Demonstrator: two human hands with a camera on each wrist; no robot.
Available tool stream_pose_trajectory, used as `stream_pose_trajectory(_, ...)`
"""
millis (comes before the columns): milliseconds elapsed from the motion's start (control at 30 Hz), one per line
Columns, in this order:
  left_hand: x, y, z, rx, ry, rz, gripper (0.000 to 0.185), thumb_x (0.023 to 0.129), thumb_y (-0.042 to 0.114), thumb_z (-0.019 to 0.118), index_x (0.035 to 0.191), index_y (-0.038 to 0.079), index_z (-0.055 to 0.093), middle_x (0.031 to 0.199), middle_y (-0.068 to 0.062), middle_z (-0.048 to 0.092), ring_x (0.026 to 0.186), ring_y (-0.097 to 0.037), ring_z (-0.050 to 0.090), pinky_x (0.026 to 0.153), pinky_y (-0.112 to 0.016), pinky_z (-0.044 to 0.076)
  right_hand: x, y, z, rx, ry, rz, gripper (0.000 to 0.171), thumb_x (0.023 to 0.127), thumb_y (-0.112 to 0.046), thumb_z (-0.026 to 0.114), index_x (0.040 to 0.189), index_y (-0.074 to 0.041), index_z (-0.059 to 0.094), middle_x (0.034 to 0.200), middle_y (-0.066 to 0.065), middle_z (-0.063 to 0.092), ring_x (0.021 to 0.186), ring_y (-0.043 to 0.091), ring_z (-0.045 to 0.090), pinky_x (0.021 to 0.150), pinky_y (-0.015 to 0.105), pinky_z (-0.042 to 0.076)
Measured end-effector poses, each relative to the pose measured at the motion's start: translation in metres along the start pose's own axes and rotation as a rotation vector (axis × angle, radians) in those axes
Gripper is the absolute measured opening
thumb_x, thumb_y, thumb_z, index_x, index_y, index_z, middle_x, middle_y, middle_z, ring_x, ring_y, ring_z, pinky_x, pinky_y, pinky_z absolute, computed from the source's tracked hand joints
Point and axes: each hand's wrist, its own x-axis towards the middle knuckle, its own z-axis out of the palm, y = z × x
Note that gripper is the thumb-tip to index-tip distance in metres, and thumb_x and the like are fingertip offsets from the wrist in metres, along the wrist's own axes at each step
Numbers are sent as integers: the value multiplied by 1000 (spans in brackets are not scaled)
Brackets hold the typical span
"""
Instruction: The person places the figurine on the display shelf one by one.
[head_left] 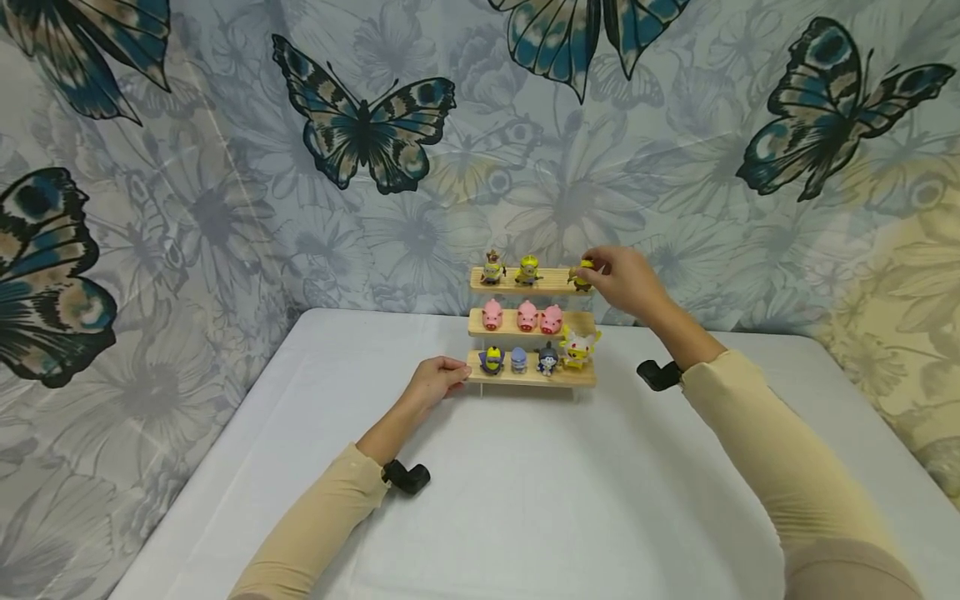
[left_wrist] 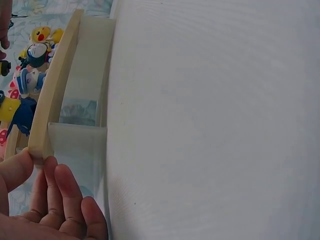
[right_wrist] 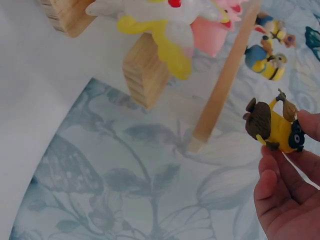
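While left hand (head_left: 437, 379) grips shelf (head_left: 531, 377) end, right hand (head_left: 626, 279) fingertips pinch yellow fig. (right_wrist: 280, 127) at top tier.

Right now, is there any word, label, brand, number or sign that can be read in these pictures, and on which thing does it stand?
None: no readable text in any view.
The wooden shelf is plain wood, with no lettering.
The figures show only painted faces and clothes, no words.
The yellow figure that the right hand pinches bears no writing.
The butterfly cloth is pattern only.
The left hand holds the shelf end; nothing is printed there.
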Motion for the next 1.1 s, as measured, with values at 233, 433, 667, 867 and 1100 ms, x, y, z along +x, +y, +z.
stream_pose_trajectory(233,0,-2,3,12,-17,-7,24,92,24,68,108,5,66,88,1,65,82,-12,60,71,-25,47,10,11,9,25,39,16,40,99,-23,58,127,5,59,112,25,64,89,34,61,73,46,49)
stream_pose_trajectory(433,-1,-2,5,26,-22,-1,25,92,24,68,108,5,66,90,0,66,83,-13,62,72,-26,47,13,16,15,21,57,45,40,99,-24,58,128,4,58,115,26,63,92,35,61,75,47,49)
stream_pose_trajectory(667,-2,0,5,37,-22,-15,22,93,23,67,105,5,66,91,-1,66,83,-14,61,72,-25,48,14,21,19,-15,63,5,37,99,-24,58,125,2,61,116,24,64,94,35,59,79,48,48)
stream_pose_trajectory(867,-4,5,2,28,5,-13,21,92,21,67,105,4,66,91,-2,67,80,-13,60,71,-26,47,18,20,21,-35,75,-39,37,99,-24,58,125,2,61,114,23,64,96,35,59,82,49,47)
stream_pose_trajectory(1100,-3,5,1,57,-12,-18,23,93,24,67,106,5,67,94,-3,68,81,-13,61,71,-25,47,16,21,25,3,124,-20,35,98,-23,59,122,3,63,111,23,64,96,35,58,81,48,47)
